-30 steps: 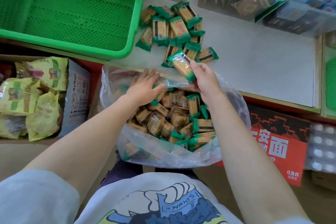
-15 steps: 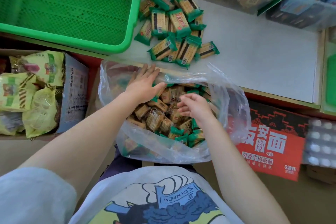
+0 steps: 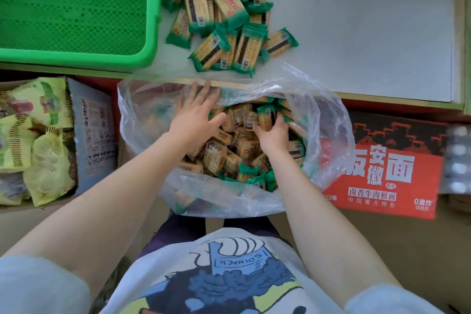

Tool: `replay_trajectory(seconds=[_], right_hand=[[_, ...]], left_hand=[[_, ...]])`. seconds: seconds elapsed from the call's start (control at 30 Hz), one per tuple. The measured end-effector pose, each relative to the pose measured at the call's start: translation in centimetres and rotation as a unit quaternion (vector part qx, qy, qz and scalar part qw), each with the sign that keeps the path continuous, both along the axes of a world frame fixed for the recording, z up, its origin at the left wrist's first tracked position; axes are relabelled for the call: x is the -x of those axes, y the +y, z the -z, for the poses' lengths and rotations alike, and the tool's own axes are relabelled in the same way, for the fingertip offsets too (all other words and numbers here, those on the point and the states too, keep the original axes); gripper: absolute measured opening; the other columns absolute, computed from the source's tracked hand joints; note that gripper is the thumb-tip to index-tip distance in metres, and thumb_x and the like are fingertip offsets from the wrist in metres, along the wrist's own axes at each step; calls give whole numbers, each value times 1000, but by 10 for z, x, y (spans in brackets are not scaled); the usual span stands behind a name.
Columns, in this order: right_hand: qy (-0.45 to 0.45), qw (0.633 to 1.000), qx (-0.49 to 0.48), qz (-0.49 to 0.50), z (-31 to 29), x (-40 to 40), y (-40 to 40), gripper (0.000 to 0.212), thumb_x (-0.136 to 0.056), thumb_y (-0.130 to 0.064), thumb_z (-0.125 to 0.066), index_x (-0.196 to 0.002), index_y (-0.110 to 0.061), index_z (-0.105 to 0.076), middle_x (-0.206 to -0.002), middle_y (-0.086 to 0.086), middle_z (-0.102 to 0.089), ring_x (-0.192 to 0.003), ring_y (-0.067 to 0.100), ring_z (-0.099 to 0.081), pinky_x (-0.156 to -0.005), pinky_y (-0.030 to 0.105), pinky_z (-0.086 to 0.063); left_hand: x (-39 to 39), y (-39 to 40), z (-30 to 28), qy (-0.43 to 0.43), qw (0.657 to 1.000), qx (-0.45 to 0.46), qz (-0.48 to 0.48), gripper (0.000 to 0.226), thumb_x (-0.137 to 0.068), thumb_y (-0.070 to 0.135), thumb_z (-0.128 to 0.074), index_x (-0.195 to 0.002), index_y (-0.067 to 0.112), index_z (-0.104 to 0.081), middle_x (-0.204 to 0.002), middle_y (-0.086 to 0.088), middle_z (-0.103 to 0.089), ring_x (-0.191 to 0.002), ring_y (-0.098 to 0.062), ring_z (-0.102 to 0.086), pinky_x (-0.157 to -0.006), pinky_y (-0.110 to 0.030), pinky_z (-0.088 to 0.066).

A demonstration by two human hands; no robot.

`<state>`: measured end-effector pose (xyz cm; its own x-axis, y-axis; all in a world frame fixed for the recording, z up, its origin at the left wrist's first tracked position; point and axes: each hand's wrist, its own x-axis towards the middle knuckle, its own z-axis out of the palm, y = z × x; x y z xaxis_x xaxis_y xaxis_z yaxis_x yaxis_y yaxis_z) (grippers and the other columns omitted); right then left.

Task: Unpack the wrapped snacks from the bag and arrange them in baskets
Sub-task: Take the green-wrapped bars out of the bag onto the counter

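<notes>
Two hands are down inside the clear plastic bag (image 3: 323, 120), which sits open in the person's lap, close against the edge of the grey surface (image 3: 356, 33). The left hand (image 3: 196, 116) lies flat with fingers spread straight against the bag's far wall, apparently pressing the plastic back so the mouth stays wide. The right hand (image 3: 271, 132) is curled around a green-ended cracker packet (image 3: 266, 116), lifting it clear of the loose heap of wrapped snacks (image 3: 224, 155) that fills the bag. A pile of cracker packets (image 3: 226, 15) already lies on the surface just beside the green basket (image 3: 76, 7), whose visible mesh floor holds none yet; I'd judge the packets are being staged there for arranging afterwards, with most of the unpacking left to do. A box of yellow-green snack bags (image 3: 38, 140) stands to the left, and a red noodle carton (image 3: 382, 168) to the right.
</notes>
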<state>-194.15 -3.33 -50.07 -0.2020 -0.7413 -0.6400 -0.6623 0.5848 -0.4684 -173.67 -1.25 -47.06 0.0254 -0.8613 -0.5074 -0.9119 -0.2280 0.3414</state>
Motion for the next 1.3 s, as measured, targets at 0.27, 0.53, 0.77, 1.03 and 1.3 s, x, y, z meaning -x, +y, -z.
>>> replay_trajectory(seconds=[0.27, 0.53, 0.77, 1.03, 1.3], right_hand=[[-97, 993, -37, 52, -17, 0, -6, 47, -84, -42, -78, -119, -16, -62, -110, -4, -63, -103, 15, -57, -88, 31, -42], [-313, 938, -143, 48, -73, 6, 13, 40, -90, -40, -71, -118, -14, -58, -98, 3, -69, -81, 12, -70, -66, 30, -57], [-237, 966, -67, 74, -115, -16, -39, 29, -101, -50, -50, -103, -23, -61, -85, -1, -65, -66, 9, -62, -55, 24, -44], [-340, 935, 19, 97, -93, -82, -128, 31, -98, 5, -54, -129, 3, -54, -105, 15, -64, -81, 20, -69, -77, 26, -58], [-289, 957, -2, -3, -111, -6, -56, 9, -99, -7, -59, -107, -8, -63, -98, 15, -69, -80, 23, -74, -82, 36, -61]], left_hand=[[-2, -1, 0, 2, 1000, -12, 2, 67, -101, 58, -33, -160, 37, -8, -167, 9, 9, -153, -17, 14, -123, -48, 8], [-8, -8, -9, 16, 999, -37, 4, 63, -102, 60, -29, -159, 38, -13, -168, 10, 4, -154, -16, 9, -124, -49, 5], [-6, -12, -16, 37, 998, -57, -11, 62, -102, 61, -24, -159, 37, -16, -168, 10, 3, -154, -16, 10, -124, -50, 4], [-6, -14, -16, 38, 997, -70, -18, 62, -102, 61, -25, -158, 38, -16, -167, 11, 5, -154, -17, 12, -123, -52, 5], [-3, -14, -17, 4, 998, -56, 4, 67, -101, 61, -30, -159, 30, -16, -169, 2, 2, -155, -23, 7, -123, -53, 2]])
